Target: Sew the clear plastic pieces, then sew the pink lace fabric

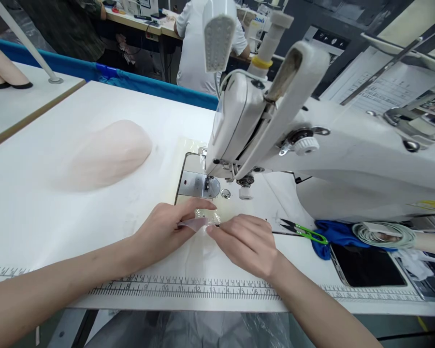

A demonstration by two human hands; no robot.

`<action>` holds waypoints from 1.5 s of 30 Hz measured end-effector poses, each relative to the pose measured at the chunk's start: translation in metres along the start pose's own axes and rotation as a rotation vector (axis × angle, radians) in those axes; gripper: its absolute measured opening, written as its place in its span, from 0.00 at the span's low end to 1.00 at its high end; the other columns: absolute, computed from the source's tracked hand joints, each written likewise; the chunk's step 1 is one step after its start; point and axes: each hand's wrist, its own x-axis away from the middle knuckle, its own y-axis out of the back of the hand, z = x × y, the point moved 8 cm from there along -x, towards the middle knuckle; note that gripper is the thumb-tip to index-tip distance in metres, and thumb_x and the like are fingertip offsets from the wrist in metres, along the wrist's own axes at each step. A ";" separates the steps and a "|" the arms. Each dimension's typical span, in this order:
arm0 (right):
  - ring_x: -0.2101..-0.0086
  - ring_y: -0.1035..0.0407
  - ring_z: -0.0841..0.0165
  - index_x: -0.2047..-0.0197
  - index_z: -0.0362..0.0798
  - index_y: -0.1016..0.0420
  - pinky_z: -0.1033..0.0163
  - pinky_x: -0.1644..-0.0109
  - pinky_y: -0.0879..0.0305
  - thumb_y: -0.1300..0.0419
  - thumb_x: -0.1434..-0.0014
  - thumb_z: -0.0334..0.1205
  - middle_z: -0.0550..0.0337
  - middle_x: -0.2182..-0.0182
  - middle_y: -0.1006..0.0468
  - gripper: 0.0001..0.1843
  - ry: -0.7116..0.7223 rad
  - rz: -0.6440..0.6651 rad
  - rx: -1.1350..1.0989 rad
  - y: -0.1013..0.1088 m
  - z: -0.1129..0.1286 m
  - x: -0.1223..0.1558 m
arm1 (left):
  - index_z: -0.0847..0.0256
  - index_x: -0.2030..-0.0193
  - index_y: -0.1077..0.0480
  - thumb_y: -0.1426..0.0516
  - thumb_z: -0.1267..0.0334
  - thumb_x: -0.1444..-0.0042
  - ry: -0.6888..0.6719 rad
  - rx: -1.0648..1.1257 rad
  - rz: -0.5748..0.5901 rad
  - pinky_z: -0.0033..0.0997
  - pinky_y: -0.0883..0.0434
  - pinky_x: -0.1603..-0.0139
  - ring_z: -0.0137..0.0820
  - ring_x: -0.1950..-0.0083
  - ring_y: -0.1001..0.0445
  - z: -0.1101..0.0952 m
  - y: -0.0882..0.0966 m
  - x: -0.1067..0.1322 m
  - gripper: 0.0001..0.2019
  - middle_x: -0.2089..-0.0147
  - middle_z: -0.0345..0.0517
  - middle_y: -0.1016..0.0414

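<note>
Between my hands, just in front of the sewing machine (pixel 235 116), is a small piece of sheer pale fabric (pixel 195 224). My left hand (pixel 166 224) pinches it between thumb and fingers, its index finger stretched toward the machine's metal needle plate (pixel 194 184). My right hand (pixel 244 241) closes on the other end of the fabric with thumb and fingertips. Both hands are low over the white table, nearer to me than the needle. A sheer pale pink curved fabric piece (pixel 112 154) lies flat to the left.
Green-handled thread snips (pixel 306 232) lie right of my right hand, beside a blue cloth (pixel 339 234) and a phone (pixel 368 265). A printed ruler strip (pixel 188 288) runs along the table's front edge. Beyond the blue edging (pixel 148 87), other people sit at work.
</note>
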 end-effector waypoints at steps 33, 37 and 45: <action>0.70 0.32 0.70 0.60 0.48 0.22 0.60 0.56 0.40 0.42 0.37 0.34 0.63 0.71 0.25 0.06 -0.605 0.118 -0.049 -0.037 -0.065 0.002 | 0.63 0.46 0.28 0.50 0.67 0.31 -0.355 -0.880 -0.017 0.45 0.40 0.46 0.36 0.45 0.28 -0.020 -0.016 0.010 0.13 0.45 0.39 0.23; 0.70 0.31 0.70 0.51 0.49 0.22 0.58 0.56 0.41 0.48 0.35 0.30 0.60 0.68 0.22 0.15 -0.336 0.158 0.158 -0.034 -0.044 -0.001 | 0.61 0.44 0.29 0.48 0.68 0.33 -0.340 -0.877 0.001 0.46 0.41 0.44 0.38 0.41 0.30 -0.012 -0.016 0.005 0.13 0.45 0.37 0.23; 0.68 0.32 0.67 0.50 0.44 0.22 0.58 0.58 0.44 0.49 0.34 0.34 0.56 0.67 0.22 0.16 -0.244 0.241 0.391 -0.032 -0.036 0.000 | 0.59 0.42 0.31 0.48 0.66 0.32 -0.305 -0.889 0.017 0.48 0.40 0.42 0.40 0.38 0.32 -0.009 -0.016 -0.001 0.15 0.41 0.41 0.26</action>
